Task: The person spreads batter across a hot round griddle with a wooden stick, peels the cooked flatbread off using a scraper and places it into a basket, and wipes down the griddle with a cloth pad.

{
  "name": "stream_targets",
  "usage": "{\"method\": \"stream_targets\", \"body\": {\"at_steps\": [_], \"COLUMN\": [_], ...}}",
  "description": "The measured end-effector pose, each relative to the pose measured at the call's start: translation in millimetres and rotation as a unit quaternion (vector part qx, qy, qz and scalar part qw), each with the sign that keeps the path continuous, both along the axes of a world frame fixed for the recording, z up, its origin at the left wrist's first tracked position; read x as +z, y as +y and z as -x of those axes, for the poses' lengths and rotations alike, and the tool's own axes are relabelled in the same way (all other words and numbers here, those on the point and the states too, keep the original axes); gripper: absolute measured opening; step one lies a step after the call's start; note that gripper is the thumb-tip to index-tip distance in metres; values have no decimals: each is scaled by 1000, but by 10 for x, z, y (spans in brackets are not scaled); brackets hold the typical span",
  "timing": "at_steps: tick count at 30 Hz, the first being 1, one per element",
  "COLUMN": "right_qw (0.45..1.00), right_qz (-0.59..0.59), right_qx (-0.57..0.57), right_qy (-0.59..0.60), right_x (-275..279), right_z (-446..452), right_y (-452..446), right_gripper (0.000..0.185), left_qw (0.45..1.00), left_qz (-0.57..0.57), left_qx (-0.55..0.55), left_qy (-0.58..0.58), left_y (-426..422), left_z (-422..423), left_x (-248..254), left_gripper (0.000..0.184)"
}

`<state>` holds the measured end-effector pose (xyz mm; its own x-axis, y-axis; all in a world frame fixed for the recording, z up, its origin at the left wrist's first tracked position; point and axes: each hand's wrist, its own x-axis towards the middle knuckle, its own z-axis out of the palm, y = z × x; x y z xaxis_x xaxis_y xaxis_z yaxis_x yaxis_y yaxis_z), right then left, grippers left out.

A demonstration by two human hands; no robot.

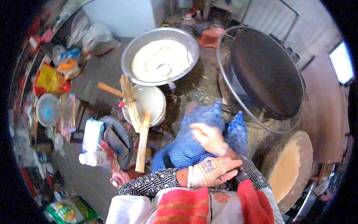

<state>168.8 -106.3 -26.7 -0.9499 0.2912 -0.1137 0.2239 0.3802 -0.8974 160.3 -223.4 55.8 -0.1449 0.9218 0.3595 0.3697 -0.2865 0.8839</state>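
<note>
My left hand [212,171], in a pale orange-and-white glove, lies with its fingers around my right forearm near the black-and-white patterned sleeve [253,173]. Above my lap, my right hand [209,138] is bare and blurred by motion; its finger positions are unclear. Beneath it are blue checked trousers [186,143]. Left of my knees stands a white bucket [151,102], with a straw brush [128,89] and a flat wooden stick [143,143] across its rim. Behind the bucket, a metal basin [130,67] holds pale batter and a ladle [166,72].
At the right is a large round dark griddle [266,72] inside a metal hoop [233,89]. A round board [304,156] bearing something pale and flat leans below it. Bottles [93,158], a blue-and-white packet [92,134], a phone [116,142] and plastic bags [99,37] are at the left.
</note>
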Motion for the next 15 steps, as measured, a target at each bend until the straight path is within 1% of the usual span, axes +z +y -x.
{"method": "stream_targets", "body": {"at_steps": [1, 2, 3, 4, 5, 7, 8, 9, 10, 11, 12, 13, 14, 15], "right_qw": [996, 977, 937, 924, 889, 844, 836, 835, 853, 863, 880, 892, 887, 881], "right_qz": [16, -59, -148, -172, -186, -205, -231, -199, -227, -254, -232, -211, -229, -249], "right_qx": [89, 201, 304, 334, 355, 430, 401, 449, 445, 435, 412, 396, 399, 402], "right_qy": [-10, -43, -84, 69, 220, 245, 294, 248, 149, 48, 35, -54, -38, -19], "right_x": [-26, 35, 159, -17, -238, -369, -474, -499, -494, -473, -285, -166, -122, -69], "right_z": [351, 594, 835, 954, 991, 1033, 1034, 1059, 1118, 1167, 1144, 1169, 1146, 1152], "right_y": [-265, -518, -805, -1116, -1341, -1555, -1599, -1518, -1458, -1368, -1213, -1171, -1151, -1133], "right_gripper": [30, 31, 32, 31, 31, 24, 19, 21, 23, 25, 34, 48, 53, 59], "left_qw": [1000, 1000, 999, 997, 997, 983, 985, 968, 950, 911, 868, 804, 778, 740], "left_qz": [-2, 12, 12, 32, 28, -42, 29, 69, 104, 82, 64, 112, 101, 87], "left_qx": [13, 28, 39, 53, 62, 178, 170, 238, 294, 400, 492, 583, 601, 610], "left_qy": [-7, -1, -5, 42, 40, 22, -13, 31, 14, -49, -26, -36, -156, -271], "left_y": [-102, -125, -229, -401, -481, -812, -1033, -1170, -1350, -1529, -1670, -1601, -1616, -1640], "left_z": [66, 76, 161, 291, 332, 535, 609, 677, 712, 635, 625, 637, 618, 587], "left_x": [-32, -121, -156, -20, -116, 120, 37, 196, 115, -93, -362, -172, -301, -564], "left_gripper": [37, 37, 37, 38, 36, 34, 33, 29, 27, 24, 31, 38, 40, 42]}}
